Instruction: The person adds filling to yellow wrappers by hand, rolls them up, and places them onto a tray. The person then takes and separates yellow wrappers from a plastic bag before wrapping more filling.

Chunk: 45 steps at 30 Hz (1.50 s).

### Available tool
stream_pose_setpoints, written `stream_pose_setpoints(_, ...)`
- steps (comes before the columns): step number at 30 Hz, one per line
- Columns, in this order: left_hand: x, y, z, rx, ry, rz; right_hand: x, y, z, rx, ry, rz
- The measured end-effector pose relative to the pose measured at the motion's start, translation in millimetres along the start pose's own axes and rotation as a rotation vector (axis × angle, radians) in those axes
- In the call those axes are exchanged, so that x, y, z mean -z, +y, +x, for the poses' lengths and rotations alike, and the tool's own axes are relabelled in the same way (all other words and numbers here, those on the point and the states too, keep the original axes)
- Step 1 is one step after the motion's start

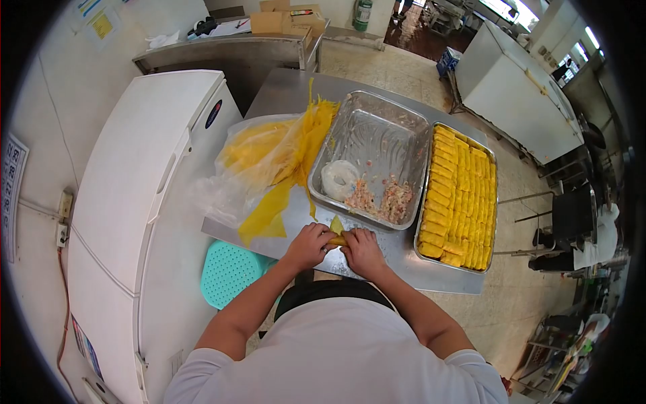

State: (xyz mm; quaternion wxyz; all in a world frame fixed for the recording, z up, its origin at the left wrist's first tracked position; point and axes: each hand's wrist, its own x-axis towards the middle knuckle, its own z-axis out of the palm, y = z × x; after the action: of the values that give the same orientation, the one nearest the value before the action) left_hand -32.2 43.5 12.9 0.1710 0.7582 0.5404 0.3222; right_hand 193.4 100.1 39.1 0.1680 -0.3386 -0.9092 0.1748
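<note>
A partly wrapped yellow spring roll [336, 240] lies at the front edge of the metal table, a pointed flap of its wrapper sticking up at the far side. My left hand [308, 246] is closed on its left end and my right hand [364, 253] on its right end. Just beyond is a deep metal pan [377, 138] with chopped filling [396, 198] and a whitish round mass [339, 179] in its near part. To the left, loose yellow wrappers [269, 214] spill out of a clear plastic bag [232, 195].
At the right, a metal tray [431, 259] holds rows of finished yellow rolls [457, 198]. The steel table [431, 279] ends close to my body. A turquoise stool [232, 273] stands below its left side, beside a white freezer [145, 175]. Another white freezer [511, 87] is at the far right.
</note>
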Motion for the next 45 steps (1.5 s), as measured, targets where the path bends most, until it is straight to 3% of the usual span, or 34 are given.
stream_pose_setpoints(6,10.9,15.0,-7.0,-0.011,-0.011,0.038,10.9,-5.6,-2.9,0.052,-0.077,-0.019)
stream_pose_setpoints(9,9.1,14.7,-7.2,0.005,0.022,0.039,39.8,-15.2,25.4,0.07,0.057,0.039)
stream_pose_setpoints(12,7.7,11.5,-9.0,-0.051,0.032,0.061,63.2,0.7,83.9,-0.078,0.131,0.046)
stream_pose_setpoints(17,12.4,12.9,-7.7,-0.063,0.004,0.053,48.0,65.5,173.1,-0.021,-0.304,-0.092)
stream_pose_setpoints(23,10.5,12.3,-10.6,-0.031,0.047,0.059,40.9,41.5,197.4,-0.04,-0.515,-0.528)
stream_pose_setpoints(26,9.3,10.6,-10.9,-0.024,0.051,0.063,42.3,40.7,199.9,0.05,-0.604,-0.661)
stream_pose_setpoints(35,6.9,9.0,-12.9,-0.022,0.05,0.078,32.3,74.3,189.6,0.063,-0.361,-0.691)
stream_pose_setpoints(38,4.7,8.1,-12.9,-0.025,0.058,0.087,6.5,142.4,187.0,0.021,-0.406,-0.222)
stream_pose_setpoints(41,3.1,6.6,-14.6,-0.027,0.058,0.078,47.7,123.5,191.5,-0.43,-0.543,0.401)
stream_pose_setpoints(44,0.8,5.5,-14.0,-0.043,0.052,0.082,87.3,79.4,174.4,-0.704,-0.364,0.842)
stream_pose_setpoints(45,0.8,5.1,-13.8,-0.049,0.055,0.083,92.8,74.2,168.9,-0.698,-0.35,0.887)
